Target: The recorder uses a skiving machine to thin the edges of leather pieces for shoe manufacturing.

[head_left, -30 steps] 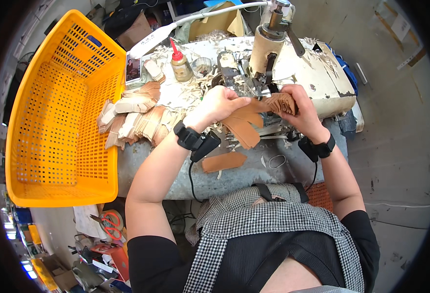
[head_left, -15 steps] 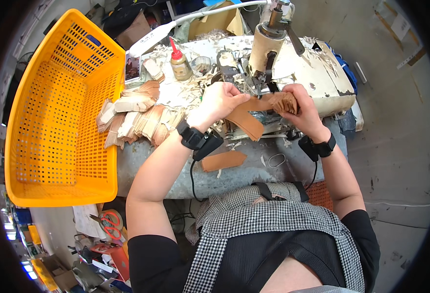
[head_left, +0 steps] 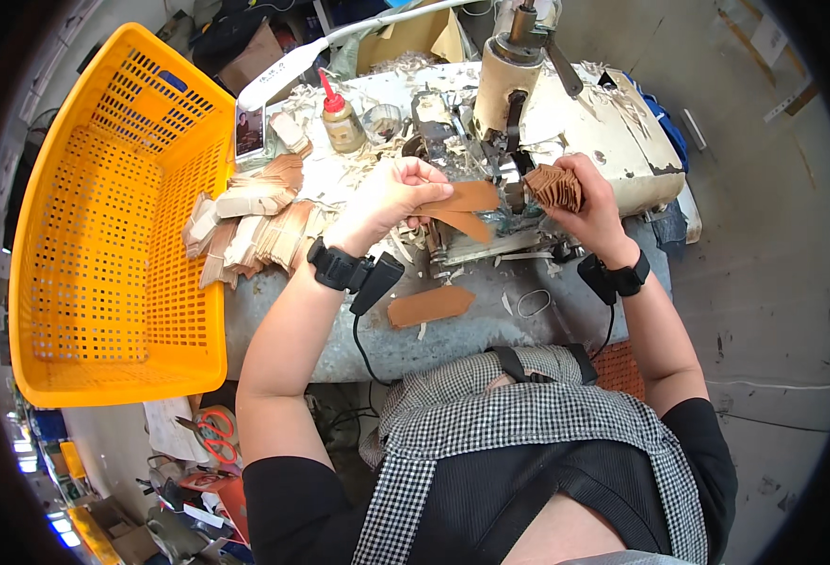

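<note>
Between the thumb and fingers of my left hand (head_left: 391, 202) are brown leather pieces (head_left: 471, 196), fanned out in two layers, their free ends reaching toward the machine. My right hand (head_left: 592, 205) is closed round a bunched stack of leather pieces (head_left: 554, 187), with many folded edges showing. The cream machine (head_left: 507, 89) stands just beyond and between both hands, its metal working parts near the leather tips. A single leather piece (head_left: 431, 307) lies flat on the grey table edge, nearer to me.
A big yellow basket (head_left: 24, 282) stands at the left. Beside it lie bundles of leather pieces (head_left: 278, 231). Pale scraps litter the white machine bed (head_left: 415, 80), where a red-tipped bottle (head_left: 342, 127) stands. A thin loop (head_left: 533, 302) lies on the grey table (head_left: 340, 344). Orange-handled scissors (head_left: 215, 433) are lower left.
My left hand has drawn back to the left with its leather pieces, away from the machine and the other stack. My right hand stays near the machine, still gripping its stack.
</note>
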The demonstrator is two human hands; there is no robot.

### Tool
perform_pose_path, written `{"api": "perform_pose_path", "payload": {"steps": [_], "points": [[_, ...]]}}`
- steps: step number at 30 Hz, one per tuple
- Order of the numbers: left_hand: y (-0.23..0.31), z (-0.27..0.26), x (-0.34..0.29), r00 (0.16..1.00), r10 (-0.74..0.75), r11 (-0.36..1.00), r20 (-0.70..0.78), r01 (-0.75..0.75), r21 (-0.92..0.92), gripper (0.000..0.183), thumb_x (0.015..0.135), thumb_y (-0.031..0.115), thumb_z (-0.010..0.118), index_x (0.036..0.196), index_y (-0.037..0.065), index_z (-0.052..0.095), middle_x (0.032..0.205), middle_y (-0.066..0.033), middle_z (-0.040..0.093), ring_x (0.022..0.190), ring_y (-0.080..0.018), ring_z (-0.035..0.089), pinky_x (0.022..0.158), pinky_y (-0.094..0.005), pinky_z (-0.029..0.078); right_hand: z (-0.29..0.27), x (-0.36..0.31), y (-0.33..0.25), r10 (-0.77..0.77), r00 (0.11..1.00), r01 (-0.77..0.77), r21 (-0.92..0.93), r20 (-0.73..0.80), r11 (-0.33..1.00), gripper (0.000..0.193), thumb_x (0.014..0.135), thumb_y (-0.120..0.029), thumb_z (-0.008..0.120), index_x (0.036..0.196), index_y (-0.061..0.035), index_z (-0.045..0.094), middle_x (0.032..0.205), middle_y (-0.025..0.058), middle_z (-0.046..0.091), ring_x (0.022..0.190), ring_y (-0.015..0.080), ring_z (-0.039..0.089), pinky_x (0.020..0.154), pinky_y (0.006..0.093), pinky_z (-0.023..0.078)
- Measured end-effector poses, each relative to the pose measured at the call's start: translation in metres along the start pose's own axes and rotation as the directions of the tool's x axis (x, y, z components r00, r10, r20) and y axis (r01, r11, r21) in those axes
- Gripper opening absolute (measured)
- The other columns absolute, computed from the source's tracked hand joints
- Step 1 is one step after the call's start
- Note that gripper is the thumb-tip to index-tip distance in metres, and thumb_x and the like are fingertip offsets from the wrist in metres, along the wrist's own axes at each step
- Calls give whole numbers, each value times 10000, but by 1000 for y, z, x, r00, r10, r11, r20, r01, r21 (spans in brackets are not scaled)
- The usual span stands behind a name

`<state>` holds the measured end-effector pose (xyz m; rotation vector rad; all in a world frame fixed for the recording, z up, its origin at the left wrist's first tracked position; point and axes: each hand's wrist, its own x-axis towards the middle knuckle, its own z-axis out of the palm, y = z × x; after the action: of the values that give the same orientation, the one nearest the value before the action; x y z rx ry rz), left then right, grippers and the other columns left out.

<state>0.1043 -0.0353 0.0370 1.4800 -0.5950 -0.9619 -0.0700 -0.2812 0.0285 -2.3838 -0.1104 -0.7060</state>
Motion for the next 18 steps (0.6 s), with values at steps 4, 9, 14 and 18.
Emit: {"api": "perform_pose_path", "payload": {"steps": [4, 9, 14, 18], "points": [[5, 15, 4, 995, -2, 996, -97, 11, 89, 163, 844, 151, 719, 903, 57, 600, 719, 4, 647, 488, -29, 518, 404, -168, 371, 3, 3, -2, -17, 999, 16, 27, 38, 1000, 553, 607, 87, 733, 1092, -37, 497, 1047, 106, 537, 994, 264, 542, 885, 320, 435], [7, 19, 3, 999, 0, 999, -44, 2, 50, 174, 828, 132, 739, 906, 58, 603, 746, 12, 654, 592, -32, 572, 495, -168, 440, 2, 9, -8, -110, 986, 126, -133, 124, 983, 585, 564, 90, 742, 1078, -47, 500, 1065, 109, 541, 1010, 315, 522, 899, 362, 430], [4, 9, -1, 999, 34, 998, -16, -35, -56, 168, 827, 111, 739, 910, 57, 604, 804, -6, 663, 665, -53, 613, 580, -179, 502, -1, -2, -1, 11, 999, -9, -45, 30, 999, 573, 581, 84, 743, 1085, -40, 500, 1015, 100, 554, 964, 281, 544, 864, 343, 444], [-7, 3, 4, 992, 76, 991, -98, -85, -99, 162, 830, 88, 730, 909, 43, 595, 817, -31, 662, 669, -78, 630, 610, -201, 532, -1, -4, 1, 75, 997, -73, 88, -22, 993, 567, 600, 63, 739, 1108, -33, 506, 1025, 121, 567, 929, 291, 568, 831, 332, 464]]}}
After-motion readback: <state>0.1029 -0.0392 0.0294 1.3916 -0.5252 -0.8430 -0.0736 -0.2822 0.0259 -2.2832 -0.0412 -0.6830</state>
